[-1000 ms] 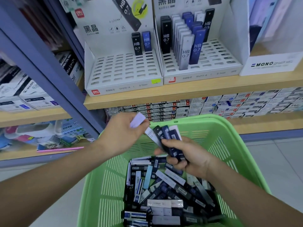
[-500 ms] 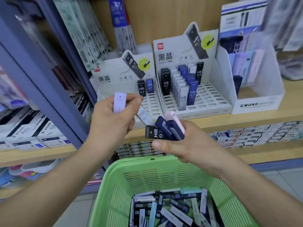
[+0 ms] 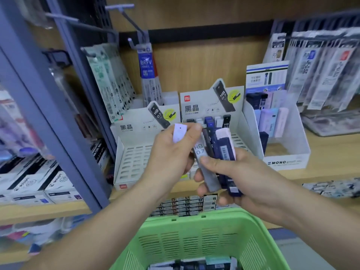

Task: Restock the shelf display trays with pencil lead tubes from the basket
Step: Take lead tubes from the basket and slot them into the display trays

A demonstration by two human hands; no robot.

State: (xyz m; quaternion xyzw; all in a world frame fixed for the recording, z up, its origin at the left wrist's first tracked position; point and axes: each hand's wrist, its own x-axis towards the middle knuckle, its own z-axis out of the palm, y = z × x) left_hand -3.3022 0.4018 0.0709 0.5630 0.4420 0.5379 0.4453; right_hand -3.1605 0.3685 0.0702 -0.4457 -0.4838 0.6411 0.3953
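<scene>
Left grip [image 3: 171, 152] pinches a lilac tube [image 3: 179, 132] upright; right grip [image 3: 239, 184] clasps a bundle of tubes [image 3: 224, 152], long axes near-vertical.

A pale lilac plastic lead tube [image 3: 179, 132] stands nearly upright, pinched in the left hand [image 3: 171, 152], in front of the left white cardboard display tray [image 3: 134, 158], whose slotted grid shows rows of open holes. The right hand [image 3: 243, 182] grips a fanned bundle of tubes [image 3: 220, 152]: a grey one printed HB 0.7, several dark navy, one pinkish-white (exact count unclear). Behind them, the right white cardboard tray [image 3: 252, 131] holds black, white and blue tubes [image 3: 209, 120] upright along its back rows. Below, the green slotted plastic basket [image 3: 194, 230] has more tubes [image 3: 194, 266] lying flat at its bottom.
</scene>
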